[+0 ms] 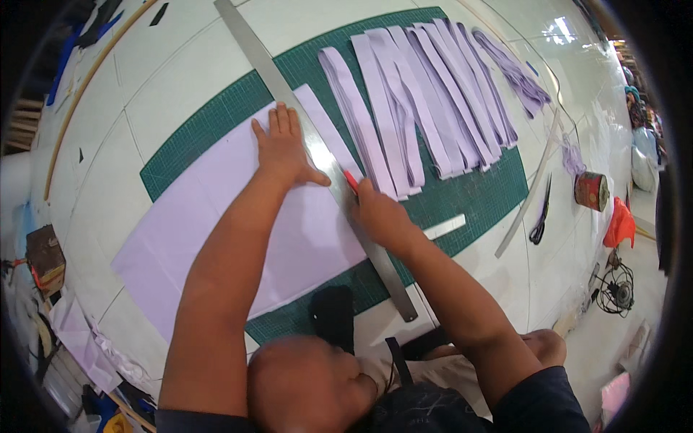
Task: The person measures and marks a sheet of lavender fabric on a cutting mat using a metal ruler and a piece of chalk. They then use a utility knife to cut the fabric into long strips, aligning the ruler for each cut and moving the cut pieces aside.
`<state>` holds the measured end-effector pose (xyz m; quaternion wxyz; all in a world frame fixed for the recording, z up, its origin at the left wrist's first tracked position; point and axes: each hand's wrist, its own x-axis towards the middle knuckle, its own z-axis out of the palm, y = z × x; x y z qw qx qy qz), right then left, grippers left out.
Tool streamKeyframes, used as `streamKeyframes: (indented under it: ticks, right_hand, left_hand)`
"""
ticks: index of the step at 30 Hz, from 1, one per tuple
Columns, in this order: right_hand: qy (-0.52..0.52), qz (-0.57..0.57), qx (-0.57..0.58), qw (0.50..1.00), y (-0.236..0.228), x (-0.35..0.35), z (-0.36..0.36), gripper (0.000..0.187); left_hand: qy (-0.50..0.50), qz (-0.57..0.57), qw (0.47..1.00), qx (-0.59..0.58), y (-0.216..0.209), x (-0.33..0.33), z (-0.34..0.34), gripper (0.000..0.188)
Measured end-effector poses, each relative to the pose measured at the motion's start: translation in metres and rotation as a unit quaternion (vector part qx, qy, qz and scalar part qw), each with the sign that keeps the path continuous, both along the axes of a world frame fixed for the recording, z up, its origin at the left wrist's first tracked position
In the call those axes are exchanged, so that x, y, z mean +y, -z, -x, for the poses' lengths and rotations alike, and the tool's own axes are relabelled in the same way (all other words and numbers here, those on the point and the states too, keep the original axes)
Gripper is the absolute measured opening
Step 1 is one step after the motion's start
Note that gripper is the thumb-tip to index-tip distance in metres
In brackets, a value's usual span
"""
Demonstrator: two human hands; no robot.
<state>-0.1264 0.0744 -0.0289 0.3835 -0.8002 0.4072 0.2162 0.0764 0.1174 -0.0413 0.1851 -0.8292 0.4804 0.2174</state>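
A long steel ruler [253,45] lies slantwise across a folded sheet of lilac fabric [216,224] on a green cutting mat [209,133]. My left hand [284,153] presses flat with fingers spread, its fingertips and thumb at the ruler's left edge. Closed around a red cutter [351,180], my right hand [381,214] rests against the ruler's right edge, over the fabric. Most of the cutter, including its blade, is hidden by my fingers. A narrow band of fabric shows to the right of the ruler.
Several folded lilac strips [433,94] lie side by side on the mat's right half. Farther right are black scissors [541,213], a thin flat strip [523,206] and a red tin [592,191]. A short white piece [445,226] sits near my right forearm. A curved wooden stick [86,86] lies at left.
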Motion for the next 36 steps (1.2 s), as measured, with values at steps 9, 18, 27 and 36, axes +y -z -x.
streamKeyframes:
  ticks: [9, 18, 27, 36]
  right_hand:
    - [-0.042, -0.015, 0.134, 0.990, -0.021, 0.074, 0.193, 0.025]
    - [-0.045, 0.000, 0.066, 0.997, -0.075, 0.052, 0.162, 0.029]
    - [-0.015, 0.131, -0.119, 0.984, -0.002, -0.016, -0.025, 0.032]
    - [-0.008, 0.123, -0.132, 0.984, 0.023, -0.022, -0.117, 0.030]
  left_hand:
    - [0.000, 0.003, 1.000, 0.009, 0.009, -0.001, 0.003, 0.158]
    - [-0.008, -0.007, 1.000, 0.001, 0.003, 0.004, 0.000, 0.157]
    - [-0.005, 0.016, 0.999, 0.035, 0.003, 0.000, 0.003, 0.157]
    - [0.000, 0.029, 0.999, -0.030, 0.036, 0.009, -0.004, 0.131]
